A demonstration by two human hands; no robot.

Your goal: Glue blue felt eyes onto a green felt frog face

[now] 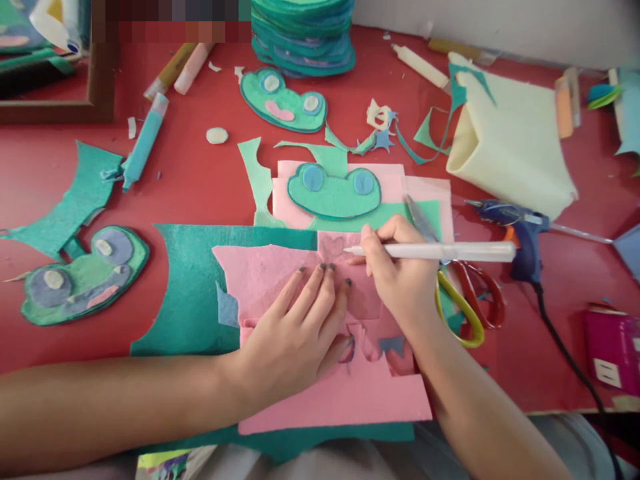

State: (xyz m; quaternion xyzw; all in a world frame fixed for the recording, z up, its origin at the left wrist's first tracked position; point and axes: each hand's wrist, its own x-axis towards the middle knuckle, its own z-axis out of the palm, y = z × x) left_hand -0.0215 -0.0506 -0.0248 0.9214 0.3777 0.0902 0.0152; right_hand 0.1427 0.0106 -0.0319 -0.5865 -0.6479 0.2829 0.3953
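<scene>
My left hand [295,327] lies flat with fingers stretched over the pink felt [260,273], pressing it down. In my right hand [400,267] a white pen [450,251] is gripped, its tip touching the felt near a heart outline [334,248]. Under the pink pieces lies dark green felt [190,287]. Just beyond the hands sits a green frog-face cutout [335,193] with two blue eye discs. Scissors [463,300] with yellow and red handles rest beside my right wrist, partly hidden by the hand.
A blue glue gun [520,227] with a black cord lies at the right. Folded cream felt [515,133] stands behind it. Finished-looking frog faces [85,277] lie left and at the back [285,103], near a stack of green felt shapes [303,37]. A teal tube [145,143] and scraps are scattered about.
</scene>
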